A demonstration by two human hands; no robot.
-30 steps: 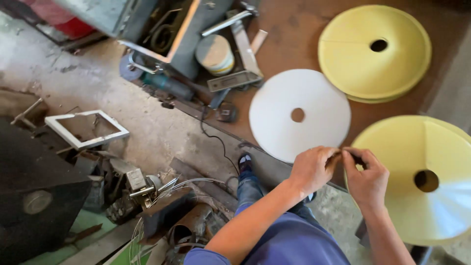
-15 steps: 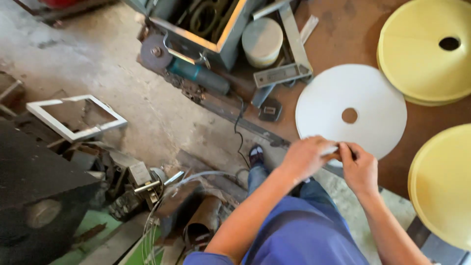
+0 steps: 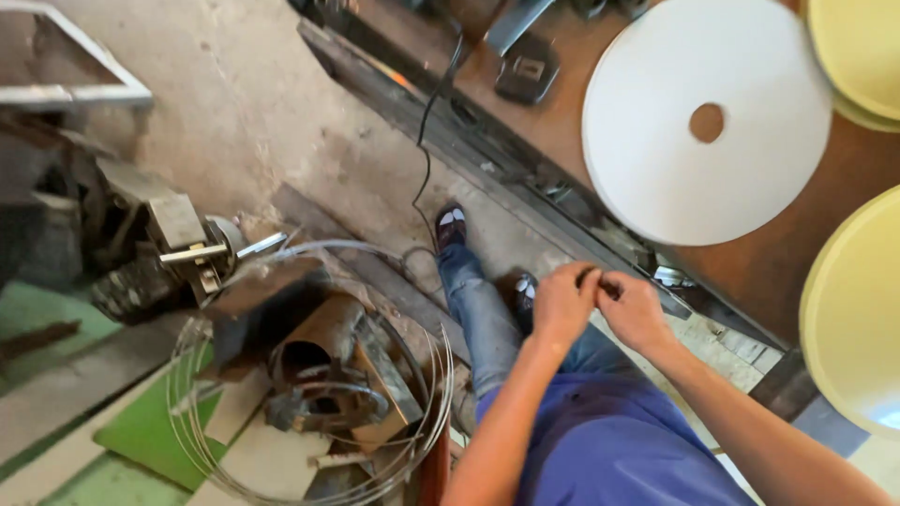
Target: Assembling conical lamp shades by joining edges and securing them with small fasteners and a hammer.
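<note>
Pinching small dark object [image 3: 600, 281], both hands: left hand [image 3: 562, 302], right hand [image 3: 636, 309]

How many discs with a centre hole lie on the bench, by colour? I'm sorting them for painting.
White disc: 1
Pale yellow discs: 2, one at the top right corner, one at the right edge
Total: 3

The person wears a blue shirt [image 3: 609, 450], faded blue jeans [image 3: 483, 323] and dark shoes [image 3: 451, 225], forearms bare.
</note>
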